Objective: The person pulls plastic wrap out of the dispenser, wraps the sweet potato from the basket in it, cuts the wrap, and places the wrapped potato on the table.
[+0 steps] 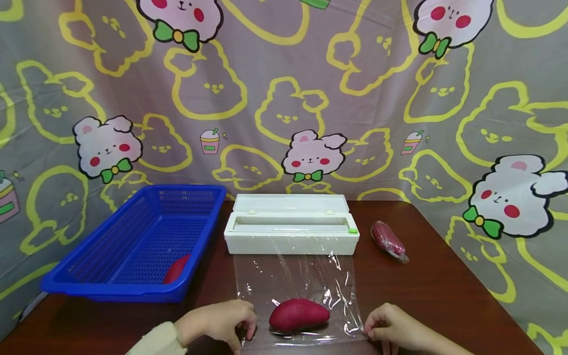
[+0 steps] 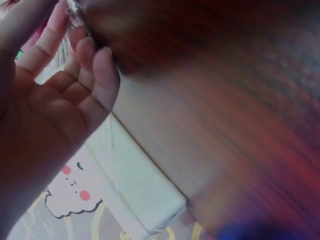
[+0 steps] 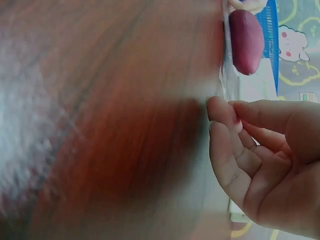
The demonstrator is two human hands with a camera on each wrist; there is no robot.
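A red-purple sweet potato (image 1: 298, 315) lies on a sheet of clear plastic wrap (image 1: 295, 276), which runs toward me from a white wrap dispenser box (image 1: 290, 244). At the sheet's near left corner, my left hand (image 1: 224, 320) pinches the film's edge between thumb and index finger; in the left wrist view the crinkled film (image 2: 75, 10) meets those fingertips. On the other side, my right hand (image 1: 395, 325) pinches the near right corner with thumb and forefinger. From the right wrist view, the sweet potato (image 3: 246, 42) sits beyond the right hand's (image 3: 265, 155) fingertips.
A blue plastic basket (image 1: 206, 231) stands at the left, with another red sweet potato (image 1: 176, 268) partly hidden by its wall. A wrapped sweet potato (image 1: 388, 240) lies right of the dispenser. Behind the brown table (image 1: 426, 276) hangs a patterned cloth (image 1: 377, 113).
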